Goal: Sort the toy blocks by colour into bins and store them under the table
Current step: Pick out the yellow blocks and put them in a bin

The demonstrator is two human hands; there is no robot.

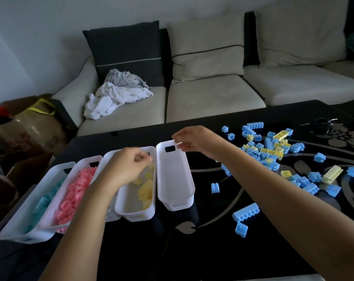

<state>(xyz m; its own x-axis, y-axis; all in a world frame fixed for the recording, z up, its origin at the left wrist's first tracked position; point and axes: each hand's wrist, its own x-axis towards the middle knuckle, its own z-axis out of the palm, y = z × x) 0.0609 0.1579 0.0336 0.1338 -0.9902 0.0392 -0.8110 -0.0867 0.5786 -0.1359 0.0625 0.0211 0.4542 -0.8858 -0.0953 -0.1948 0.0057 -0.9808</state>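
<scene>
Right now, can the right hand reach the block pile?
Probably yes: the right hand pinches the empty bin by its rim, but the pile lies bare just to its right, nothing between.

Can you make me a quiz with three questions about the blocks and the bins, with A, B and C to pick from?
1. Where are the loose blocks? A on a shelf. B on the table. C in a bucket.
2. What colour fills the second bin from the left? A green. B pink. C black.
3. The right-hand bin is: A full. B upside down. C empty.
Answers: 1 B, they lie scattered on the dark table. 2 B, pink blocks fill it. 3 C, only its white bottom shows.
</scene>
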